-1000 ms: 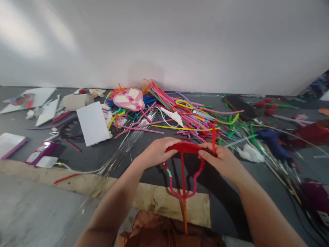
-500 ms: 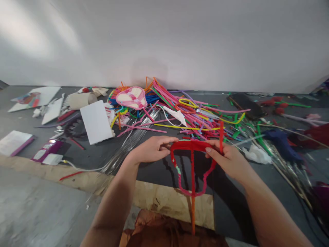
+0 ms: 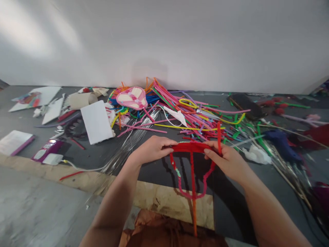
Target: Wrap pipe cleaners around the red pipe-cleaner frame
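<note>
Between my hands hangs a pipe-cleaner frame (image 3: 192,171), a rounded red and pink outline with a bit of mint green on its left side. A red pipe-cleaner stem runs down its middle and turns orange below the outline. My left hand (image 3: 154,149) pinches the upper left corner of the red top band, thumb in front. At the upper right corner my right hand (image 3: 227,157) grips the band between thumb and fingers. A loose red end stands up by the right fingers. The fingertips behind the band are hidden.
Behind my hands lies a heap of coloured pipe cleaners (image 3: 190,113) with scissors (image 3: 209,114) and a finished pink heart-like piece (image 3: 132,98). A white card (image 3: 96,121) and a purple device (image 3: 48,150) lie left; a blue glue gun (image 3: 282,144) lies right.
The frame's top has tilted, so the red band looks flatter and the lower outline sits slightly lower. My left thumb has closed onto the band's left corner.
</note>
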`<action>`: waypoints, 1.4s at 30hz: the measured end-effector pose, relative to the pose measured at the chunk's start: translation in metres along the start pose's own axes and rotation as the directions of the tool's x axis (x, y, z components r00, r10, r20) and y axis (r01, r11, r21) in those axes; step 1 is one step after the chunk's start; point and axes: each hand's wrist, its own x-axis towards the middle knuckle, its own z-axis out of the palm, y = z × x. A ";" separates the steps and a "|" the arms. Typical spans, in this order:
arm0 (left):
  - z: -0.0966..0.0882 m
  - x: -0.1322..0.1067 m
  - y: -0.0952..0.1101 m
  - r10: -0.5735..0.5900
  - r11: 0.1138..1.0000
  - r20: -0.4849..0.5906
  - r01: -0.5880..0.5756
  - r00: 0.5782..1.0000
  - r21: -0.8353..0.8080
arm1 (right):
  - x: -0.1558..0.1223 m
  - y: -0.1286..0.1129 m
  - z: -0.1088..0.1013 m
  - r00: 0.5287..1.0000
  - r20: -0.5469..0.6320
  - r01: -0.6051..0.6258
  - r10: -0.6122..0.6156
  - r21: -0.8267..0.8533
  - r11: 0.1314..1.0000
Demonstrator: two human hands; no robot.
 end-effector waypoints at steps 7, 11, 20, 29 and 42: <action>0.003 0.001 0.002 -0.006 0.998 -0.041 0.009 0.999 0.057 | 0.001 -0.002 0.000 1.000 0.019 0.023 -0.023 0.016 1.000; 0.006 0.003 0.006 -0.059 0.995 -0.040 0.062 0.997 0.080 | 0.000 -0.002 0.001 1.000 0.019 0.006 -0.006 0.022 1.000; 0.014 0.007 0.005 0.018 0.983 -0.025 -0.013 1.000 0.182 | 0.000 -0.003 0.005 1.000 0.008 0.020 -0.020 0.022 1.000; 0.021 0.009 0.008 -0.004 0.981 -0.051 0.014 0.999 0.195 | 0.001 -0.003 0.007 0.999 0.030 0.013 -0.014 0.025 1.000; 0.032 0.014 0.005 -0.012 0.989 -0.078 0.023 0.997 0.145 | -0.007 0.003 -0.002 0.986 -0.127 0.072 -0.107 -0.255 0.964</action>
